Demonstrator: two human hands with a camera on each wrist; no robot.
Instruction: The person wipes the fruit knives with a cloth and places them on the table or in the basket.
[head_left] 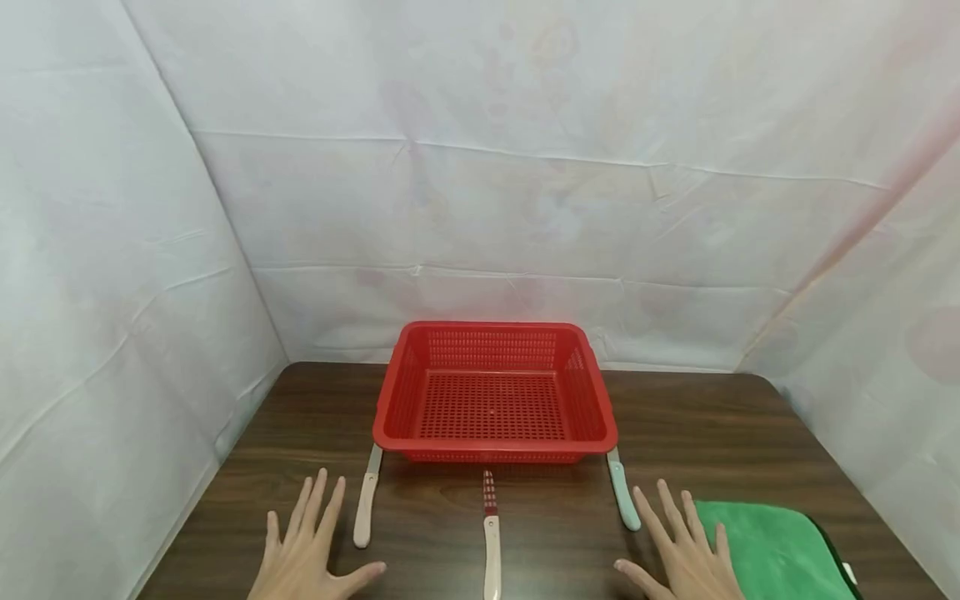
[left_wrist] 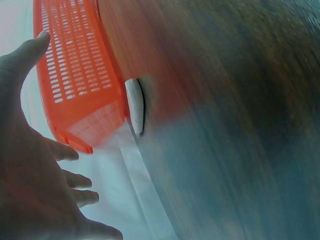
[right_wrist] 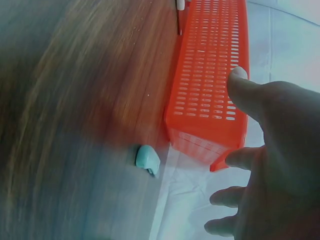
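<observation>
My left hand, fingers spread and straight, holds nothing; nearest to it is a knife with a cream handle, its blade partly hidden by the basket's front. My right hand is also spread and bare, close to a knife with a mint-green handle. Between the hands lies another cream-handled knife with a reddish, light-patterned blade. Behind them stands a red plastic basket with slotted walls. The left wrist view shows a cream handle beside the basket; the right wrist view shows the mint-green handle.
A green cloth with a dark edge lies at the right, beside and partly behind the right hand. The dark wooden table has rounded far corners. White sheeting hangs behind it and along both sides.
</observation>
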